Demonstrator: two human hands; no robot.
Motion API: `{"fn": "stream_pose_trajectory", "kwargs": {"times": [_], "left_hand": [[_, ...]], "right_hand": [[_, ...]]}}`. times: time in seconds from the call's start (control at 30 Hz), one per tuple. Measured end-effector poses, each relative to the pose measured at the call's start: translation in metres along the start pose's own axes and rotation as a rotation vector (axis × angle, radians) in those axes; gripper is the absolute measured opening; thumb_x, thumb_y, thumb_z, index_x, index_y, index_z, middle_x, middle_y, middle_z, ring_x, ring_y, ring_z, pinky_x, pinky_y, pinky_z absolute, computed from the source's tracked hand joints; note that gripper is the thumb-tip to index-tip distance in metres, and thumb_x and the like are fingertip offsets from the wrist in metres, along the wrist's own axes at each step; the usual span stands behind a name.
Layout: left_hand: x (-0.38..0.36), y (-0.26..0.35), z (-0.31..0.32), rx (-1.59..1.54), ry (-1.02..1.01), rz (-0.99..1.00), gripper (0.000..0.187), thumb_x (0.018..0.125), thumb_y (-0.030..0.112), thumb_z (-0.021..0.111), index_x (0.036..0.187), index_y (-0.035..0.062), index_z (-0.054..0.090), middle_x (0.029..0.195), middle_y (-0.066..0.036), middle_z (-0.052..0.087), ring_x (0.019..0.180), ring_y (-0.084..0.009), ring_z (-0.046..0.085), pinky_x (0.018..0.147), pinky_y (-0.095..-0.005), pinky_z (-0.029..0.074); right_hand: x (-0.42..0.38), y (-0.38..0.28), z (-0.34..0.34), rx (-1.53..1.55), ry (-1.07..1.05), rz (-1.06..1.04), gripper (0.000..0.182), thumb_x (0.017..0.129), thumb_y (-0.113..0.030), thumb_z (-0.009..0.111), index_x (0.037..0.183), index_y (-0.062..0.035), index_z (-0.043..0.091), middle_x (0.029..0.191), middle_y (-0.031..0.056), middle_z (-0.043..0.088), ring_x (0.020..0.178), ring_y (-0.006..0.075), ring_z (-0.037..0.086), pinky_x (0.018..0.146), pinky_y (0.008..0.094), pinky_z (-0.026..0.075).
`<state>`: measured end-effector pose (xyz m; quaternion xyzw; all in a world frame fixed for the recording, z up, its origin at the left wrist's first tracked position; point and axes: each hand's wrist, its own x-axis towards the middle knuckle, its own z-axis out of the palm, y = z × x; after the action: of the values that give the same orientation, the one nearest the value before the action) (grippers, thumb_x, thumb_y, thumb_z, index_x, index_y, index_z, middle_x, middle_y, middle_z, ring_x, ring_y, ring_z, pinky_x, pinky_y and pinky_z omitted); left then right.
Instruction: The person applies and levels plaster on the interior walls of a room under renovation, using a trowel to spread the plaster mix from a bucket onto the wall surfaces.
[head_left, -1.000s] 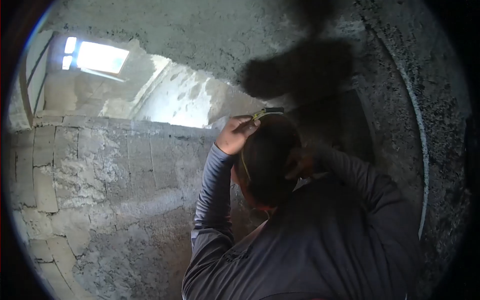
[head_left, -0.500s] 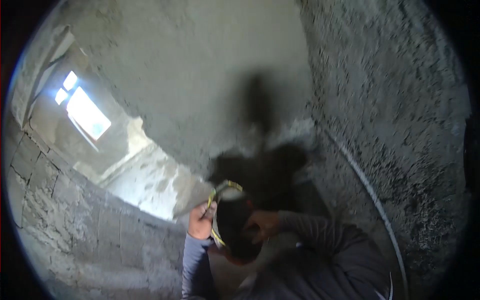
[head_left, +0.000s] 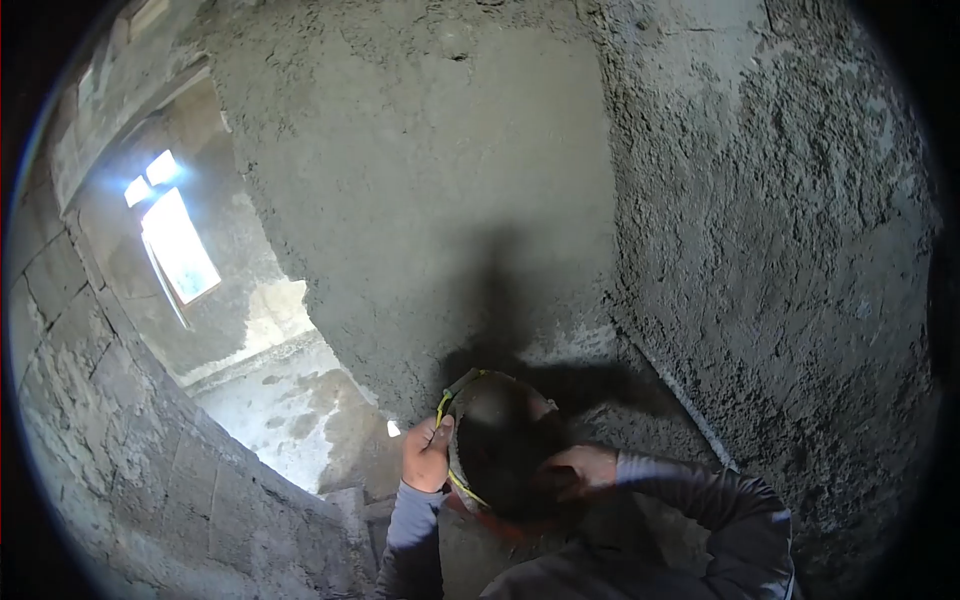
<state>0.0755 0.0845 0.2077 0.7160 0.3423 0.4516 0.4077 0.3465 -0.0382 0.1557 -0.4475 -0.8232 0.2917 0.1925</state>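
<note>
A round bucket [head_left: 492, 410] with a pale rim stands low in front of me, its inside mostly in deep shadow. A yellow-and-dark band or cord [head_left: 443, 405] runs along its left and far rim. My left hand [head_left: 428, 458] is closed round the left side of the rim, thumb up. My right hand [head_left: 588, 468] reaches in from the right over the bucket, its fingers curled and partly lost in shadow. Whatever it may hold is hidden. Something orange-red [head_left: 510, 525] shows at the bucket's near side.
Smooth wet-looking plaster [head_left: 430, 190] covers the wall ahead, with a rough plastered wall [head_left: 770, 230] at right. A pale pipe or hose [head_left: 690, 405] runs along their foot. Blockwork [head_left: 150, 440] curves along the left, beside an opening towards a bright window [head_left: 180, 245].
My view has shifted, so wall and window sit lower and look sharper. Both hands and the bucket appear farther right. My left hand stays on the rim; my right hand remains at the bucket.
</note>
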Motion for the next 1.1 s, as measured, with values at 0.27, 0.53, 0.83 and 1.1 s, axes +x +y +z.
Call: {"fn": "stream_pose_trajectory", "kwargs": {"times": [0.27, 0.53, 0.83, 1.1], "left_hand": [[0.035, 0.004, 0.014, -0.308, 0.1, -0.087, 0.03, 0.101, 0.018, 0.057, 0.076, 0.0002, 0.061, 0.067, 0.005, 0.052, 0.065, -0.0048, 0.042, 0.058, -0.0254, 0.036], [0.056, 0.047, 0.018, -0.457, 0.242, -0.057, 0.027, 0.102, 0.016, 0.056, 0.082, -0.0001, 0.064, 0.072, 0.004, 0.059, 0.067, -0.0042, 0.047, 0.06, -0.0234, 0.038], [0.038, 0.055, 0.033, -0.637, 0.347, -0.038, 0.022, 0.1, 0.017, 0.059, 0.093, -0.0017, 0.067, 0.082, -0.002, 0.068, 0.071, -0.0068, 0.058, 0.067, -0.0235, 0.045], [-0.009, 0.03, 0.069, -0.203, 0.368, -0.066, 0.038, 0.102, 0.023, 0.056, 0.071, 0.0026, 0.049, 0.063, 0.005, 0.042, 0.063, -0.0063, 0.036, 0.055, -0.0291, 0.031]], "right_hand": [[-0.061, -0.045, -0.119, -0.305, 0.285, 0.087, 0.049, 0.08, -0.03, 0.078, 0.12, -0.0066, 0.061, 0.102, 0.0158, 0.07, 0.091, 0.0369, 0.069, 0.077, 0.0428, 0.057], [-0.061, -0.021, -0.179, -0.827, 0.638, -0.099, 0.042, 0.08, -0.037, 0.077, 0.11, -0.0083, 0.066, 0.088, 0.0103, 0.066, 0.072, 0.0306, 0.066, 0.064, 0.0404, 0.054], [-0.028, -0.002, -0.254, -1.17, 1.107, -0.466, 0.037, 0.092, -0.035, 0.065, 0.11, -0.0023, 0.063, 0.089, 0.0104, 0.064, 0.076, 0.0284, 0.061, 0.068, 0.0395, 0.048], [0.076, 0.05, -0.317, -0.407, 1.347, -0.88, 0.036, 0.104, -0.036, 0.043, 0.112, -0.0046, 0.059, 0.085, 0.0103, 0.062, 0.063, 0.0255, 0.059, 0.048, 0.0348, 0.047]]}}
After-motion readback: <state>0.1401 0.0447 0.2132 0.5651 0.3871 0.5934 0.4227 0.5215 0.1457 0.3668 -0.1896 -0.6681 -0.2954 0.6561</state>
